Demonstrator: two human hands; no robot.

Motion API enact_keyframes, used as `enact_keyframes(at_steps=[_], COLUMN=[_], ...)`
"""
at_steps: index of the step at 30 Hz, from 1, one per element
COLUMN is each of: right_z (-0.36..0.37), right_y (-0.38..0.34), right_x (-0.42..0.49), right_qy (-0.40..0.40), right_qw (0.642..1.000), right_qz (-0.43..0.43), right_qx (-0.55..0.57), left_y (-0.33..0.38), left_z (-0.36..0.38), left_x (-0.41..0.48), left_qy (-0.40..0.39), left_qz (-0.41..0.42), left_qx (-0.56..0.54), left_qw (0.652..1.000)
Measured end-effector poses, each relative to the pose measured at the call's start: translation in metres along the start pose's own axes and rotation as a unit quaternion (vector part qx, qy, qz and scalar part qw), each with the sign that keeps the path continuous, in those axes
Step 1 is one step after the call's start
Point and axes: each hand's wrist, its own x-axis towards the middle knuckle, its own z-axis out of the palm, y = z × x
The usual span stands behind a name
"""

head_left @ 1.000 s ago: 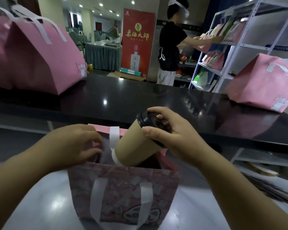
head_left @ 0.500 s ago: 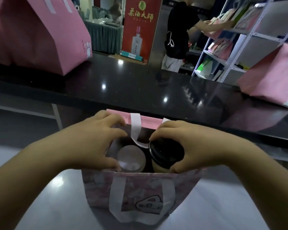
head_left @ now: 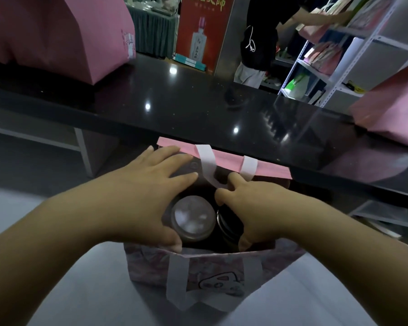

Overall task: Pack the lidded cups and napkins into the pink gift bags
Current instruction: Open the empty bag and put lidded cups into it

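A pink patterned gift bag point(head_left: 210, 274) with white handles stands open on the grey surface right in front of me. Two cups stand inside it. The left cup has a clear lid point(head_left: 191, 218); the right one has a black lid point(head_left: 226, 225). My right hand point(head_left: 257, 208) reaches into the bag, fingers and thumb curled round the black-lidded cup. My left hand point(head_left: 141, 196) lies spread over the left side of the opening with straight fingers, its thumb at the near rim beside the clear lid. I see no napkins.
A glossy black counter point(head_left: 198, 102) runs behind the bag. Large pink bags sit on it at far left point(head_left: 57, 31) and far right point(head_left: 391, 107). Beyond it, a person point(head_left: 259, 38) reaches into a white shelf rack point(head_left: 339, 67) near a red banner point(head_left: 203, 27).
The black-lidded cup went from tilted above the bag to upright deep inside it, beside the clear-lidded cup. My left hand spread flat over the opening.
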Motion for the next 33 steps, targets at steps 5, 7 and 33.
enact_keyframes(at_steps=[5,7,33], right_z=[0.016,0.021,-0.01], right_y=[0.004,0.003,0.004], right_x=[0.008,0.011,-0.022], right_qy=[-0.02,-0.031,0.035], right_qw=[0.999,0.999,0.992], right_qz=[0.003,0.0,-0.041], right_qx=[0.033,0.027,0.118], left_y=[0.002,0.003,0.002], left_z=[0.003,0.004,-0.013], left_x=[0.002,0.003,0.002], left_qy=[-0.009,-0.013,0.135], left_qz=[0.017,0.019,0.021], left_qx=[-0.005,-0.002,-0.001], left_qw=[1.0,1.0,0.991])
